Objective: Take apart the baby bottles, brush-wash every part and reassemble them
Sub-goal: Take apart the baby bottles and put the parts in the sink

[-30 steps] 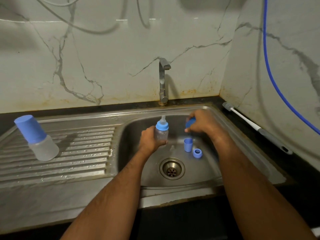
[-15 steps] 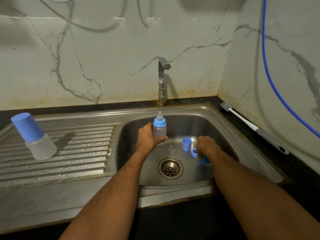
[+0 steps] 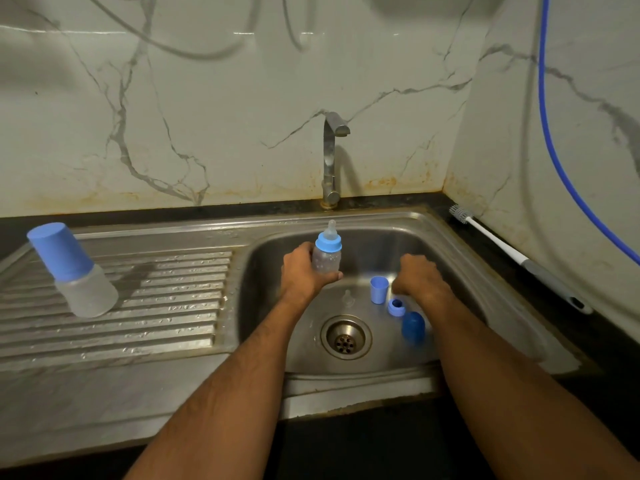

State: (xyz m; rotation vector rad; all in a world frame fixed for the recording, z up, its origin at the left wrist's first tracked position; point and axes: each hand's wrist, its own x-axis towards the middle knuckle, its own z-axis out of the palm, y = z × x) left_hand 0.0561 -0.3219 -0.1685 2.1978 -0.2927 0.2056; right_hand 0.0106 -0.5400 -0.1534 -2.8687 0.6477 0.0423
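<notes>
The left hand (image 3: 301,271) was closed around the clear body of a small baby bottle (image 3: 326,252), grip clamped on it, with the bottle held upright over the basin at frame centre. The bottle carried a light-blue collar and a clear teat on top. The right hand (image 3: 420,278) hovered low in the basin, right of centre, fingers curled downward; whether its grip was together or held anything could not be determined, as the fingertips were hidden from above.

Loose parts lay on the basin floor of the steel sink (image 3: 450,237). A small blue cup-shaped cap (image 3: 378,289) stood upright just left of the right hand. A blue screw ring (image 3: 397,307) lay just below it, and a darker blue domed cap (image 3: 413,330) lay near the ring, lower right. A clear teat (image 3: 347,297) rested on the basin floor above the drain (image 3: 346,337).

At left of frame, a second bottle (image 3: 74,270) with a blue cap fitted stood on the ribbed draining board (image 3: 156,306). A bottle brush (image 3: 512,256) lay on the dark tabletop (image 3: 606,341) at right, bristles toward the corner of the wall. The tap (image 3: 330,157) stood behind the basin, upper centre. A blue hose (image 3: 554,150) hung along the right wall.
</notes>
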